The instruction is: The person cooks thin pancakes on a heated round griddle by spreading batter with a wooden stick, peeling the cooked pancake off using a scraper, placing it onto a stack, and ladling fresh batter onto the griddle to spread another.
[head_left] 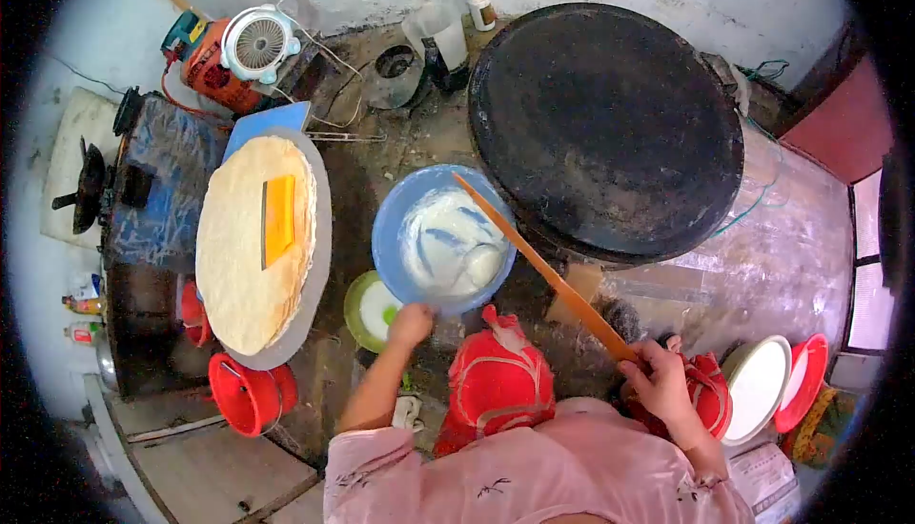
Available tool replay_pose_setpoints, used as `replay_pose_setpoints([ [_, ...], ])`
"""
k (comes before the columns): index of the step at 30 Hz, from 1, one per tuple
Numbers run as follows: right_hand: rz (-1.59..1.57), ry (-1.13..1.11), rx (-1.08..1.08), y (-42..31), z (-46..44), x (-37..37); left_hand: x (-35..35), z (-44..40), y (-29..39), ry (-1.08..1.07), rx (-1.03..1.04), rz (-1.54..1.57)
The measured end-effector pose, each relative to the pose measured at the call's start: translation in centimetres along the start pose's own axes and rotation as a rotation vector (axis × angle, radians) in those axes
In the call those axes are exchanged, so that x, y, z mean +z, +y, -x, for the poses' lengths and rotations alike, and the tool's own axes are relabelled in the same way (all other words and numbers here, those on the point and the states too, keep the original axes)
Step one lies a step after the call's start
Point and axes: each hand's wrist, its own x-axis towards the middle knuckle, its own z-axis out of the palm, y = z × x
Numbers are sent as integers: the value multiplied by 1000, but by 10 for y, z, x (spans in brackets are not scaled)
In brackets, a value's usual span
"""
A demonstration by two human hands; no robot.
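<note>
My right hand (662,381) is closed around the near end of a long, flat wooden stick (562,286). The stick slants up and left, its far end over a blue basin (384,238). White batter (448,248) lies inside that basin and streaks its wall. At the basin's near rim, my left hand (412,326) is closed on the edge, its fingertips partly hidden. Just left of this hand, a green bowl (357,324) holds something white and a bright green utensil (390,314).
A large round black griddle (610,133) stands right of the basin. To the left, a stack of thin round flatbreads (238,267) bears a yellow scraper (279,219). A blower (259,43) sits behind. Red buckets (250,395) and a white basin (758,391) stand low at the sides.
</note>
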Motion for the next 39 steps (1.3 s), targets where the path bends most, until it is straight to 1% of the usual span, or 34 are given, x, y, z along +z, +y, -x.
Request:
replay_pose_setpoints([
  [1,-3,-4,0,1,0,0,-15,5,-9,-57,-56,-6],
  [2,-17,-9,14,1,1,0,-14,8,-27,75,-8,7],
  [4,-36,-15,28,2,1,1,-6,-2,-53,67,-135,-57],
  [5,-32,-9,1,2,1,1,10,-11,-64,67,-136,-60],
  [7,-25,3,-26,1,-1,0,45,-30,-69,26,-77,-200],
  [8,-17,-2,-13,-2,-1,0,20,-3,-14,21,-46,-56],
  [9,-10,-5,1,-4,-1,0,63,-31,-45,104,191,-107],
  [10,-9,-3,4,-2,0,1,67,-32,-38,101,194,-107],
  [12,-7,-3,-12,4,-1,4,68,-35,-12,-377,-302,962],
  [13,-6,1,-15,1,0,3,63,-33,-8,-375,-296,963],
  [15,101,6,-79,-9,-2,-1,55,-31,0,-596,-354,1480],
  [16,104,10,-83,-12,-2,-2,56,-30,-4,-597,-347,1482],
  [18,130,56,-112,-14,-2,-1,60,-27,-17,-851,-399,1828],
  [19,130,59,-115,-15,-2,-2,47,-9,-8,-766,-370,1835],
  [20,69,39,-52,-16,-1,-2,35,7,-1,-763,-363,1834],
  [21,7,18,9,-17,-1,-2,24,22,4,-694,-388,1846],
  [22,6,20,1,-13,0,0,17,29,3,-623,-410,1859],
  [23,-39,30,-4,-4,0,4,14,32,-6,-669,-402,1912],
  [24,-84,39,-10,1,1,6,5,39,-8,-663,-396,1912],
  [26,-109,32,-3,0,1,5,-19,63,-6,-550,-228,1780],
  [27,-128,25,10,-2,1,6,-25,69,-10,-513,-167,1790],
  [28,-131,25,2,-3,1,5,-36,78,-5,-435,-201,1769],
  [30,-119,-3,73,-5,1,5,-55,92,-4,-474,13,1753],
  [31,-120,-1,67,-1,1,6,-61,97,0,-471,19,1752],
  [33,-139,42,-16,9,-1,11,-69,101,5,-359,22,1710],
  [36,-135,38,-16,8,-3,11,-54,81,7,-369,42,1738],
  [37,-132,38,-10,7,-3,10,-49,75,18,-311,-14,1683],
  [38,-160,32,14,4,-4,10,-38,66,23,-318,-19,1684],
  [39,-188,27,37,3,-3,10,-24,51,24,-369,-96,1773],
])
